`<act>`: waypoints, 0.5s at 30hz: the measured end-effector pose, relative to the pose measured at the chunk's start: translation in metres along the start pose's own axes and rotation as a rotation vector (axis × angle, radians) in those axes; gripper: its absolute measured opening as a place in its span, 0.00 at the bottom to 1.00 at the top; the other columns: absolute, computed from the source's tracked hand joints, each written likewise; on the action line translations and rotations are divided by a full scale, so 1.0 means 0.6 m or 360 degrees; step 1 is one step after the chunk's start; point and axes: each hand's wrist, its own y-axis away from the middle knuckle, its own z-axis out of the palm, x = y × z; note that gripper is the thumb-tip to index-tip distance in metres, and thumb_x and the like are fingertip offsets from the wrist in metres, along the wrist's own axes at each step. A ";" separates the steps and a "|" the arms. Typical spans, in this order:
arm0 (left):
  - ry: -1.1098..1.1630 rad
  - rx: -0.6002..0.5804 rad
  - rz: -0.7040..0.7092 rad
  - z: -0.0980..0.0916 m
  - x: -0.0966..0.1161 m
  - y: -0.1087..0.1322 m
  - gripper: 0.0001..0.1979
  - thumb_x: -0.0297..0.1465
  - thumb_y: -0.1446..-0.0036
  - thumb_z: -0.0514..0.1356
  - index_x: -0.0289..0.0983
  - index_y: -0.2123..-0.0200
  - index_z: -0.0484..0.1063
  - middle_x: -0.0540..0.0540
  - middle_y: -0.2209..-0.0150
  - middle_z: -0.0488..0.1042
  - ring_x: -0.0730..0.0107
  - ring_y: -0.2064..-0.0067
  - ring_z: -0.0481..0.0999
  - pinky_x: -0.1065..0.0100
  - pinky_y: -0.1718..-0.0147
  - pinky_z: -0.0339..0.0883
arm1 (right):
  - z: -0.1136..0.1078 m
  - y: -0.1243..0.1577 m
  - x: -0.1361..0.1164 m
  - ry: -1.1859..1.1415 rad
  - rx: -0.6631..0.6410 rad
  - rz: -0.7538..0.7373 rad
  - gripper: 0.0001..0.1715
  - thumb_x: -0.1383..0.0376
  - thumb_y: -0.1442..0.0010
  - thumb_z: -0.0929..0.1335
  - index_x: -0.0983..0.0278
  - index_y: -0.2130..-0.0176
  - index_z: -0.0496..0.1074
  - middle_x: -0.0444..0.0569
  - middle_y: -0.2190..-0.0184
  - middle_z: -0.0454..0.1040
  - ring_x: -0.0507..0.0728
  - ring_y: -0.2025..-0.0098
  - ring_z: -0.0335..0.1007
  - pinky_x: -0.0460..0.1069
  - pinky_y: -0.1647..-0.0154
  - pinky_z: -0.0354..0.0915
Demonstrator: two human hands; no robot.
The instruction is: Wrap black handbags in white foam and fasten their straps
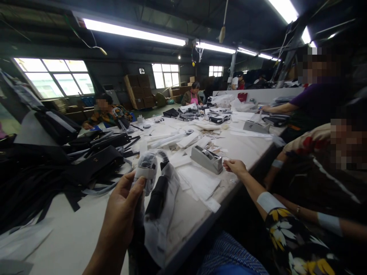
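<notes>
My left hand [122, 208] is closed round a bag handle [149, 162] wrapped in clear plastic, with a white band [145, 173] pinched under the thumb. A black leather-like part [157, 196] and white wrapping sheet [169, 214] hang beside it. My right hand [235, 167] pinches at the front end of a grey tape dispenser [206, 158], its fingertips just off the cutter. A strip of tape seems to run between them, faint and hard to make out. The dispenser stands on the white table [186, 233] near its edge.
Black bags [94, 164] are heaped on the left. White sheets [200, 181] and paper scraps lie mid-table. Another tape dispenser [255, 126] stands farther back. Co-workers sit across the table, and a co-worker's arm [304, 210] is close on my right.
</notes>
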 end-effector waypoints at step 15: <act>-0.0189 0.0138 0.0014 0.008 -0.004 0.008 0.25 0.44 0.54 0.71 0.40 0.55 0.73 0.49 0.63 0.79 0.66 0.65 0.78 0.71 0.67 0.69 | 0.018 0.048 0.038 -0.0439 -0.0050 -0.0354 0.24 0.48 0.47 0.74 0.67 0.69 0.76 0.51 0.74 0.78 0.53 0.76 0.71 0.48 0.73 0.72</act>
